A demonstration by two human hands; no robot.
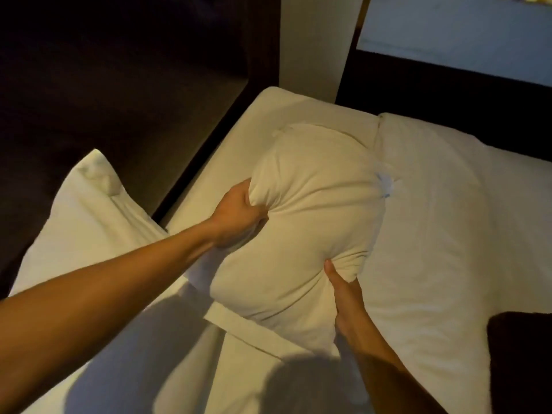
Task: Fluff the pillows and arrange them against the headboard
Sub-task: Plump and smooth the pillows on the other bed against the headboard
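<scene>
A person leans over a bed (448, 234) covered with a white sheet, both bare arms reaching forward. The left hand (236, 216) is closed in a fist around a bunched fold of a cream pillow (310, 222), gripping its left edge so the cloth gathers into creases. The right hand (343, 297) presses against the pillow's lower right edge, thumb dug into the fabric and the other fingers tucked behind it, so it has hold of the pillow too. The pillow bulges between the two hands, puffed and rounded, above the bed near its upper left corner. A second pillow (83, 216) lies to the left, at the bed's edge, partly under the left forearm. Dark wood panelling, the headboard (448, 82), runs along the top right behind the mattress. A dark cushion (519, 363) sits at the lower right.
</scene>
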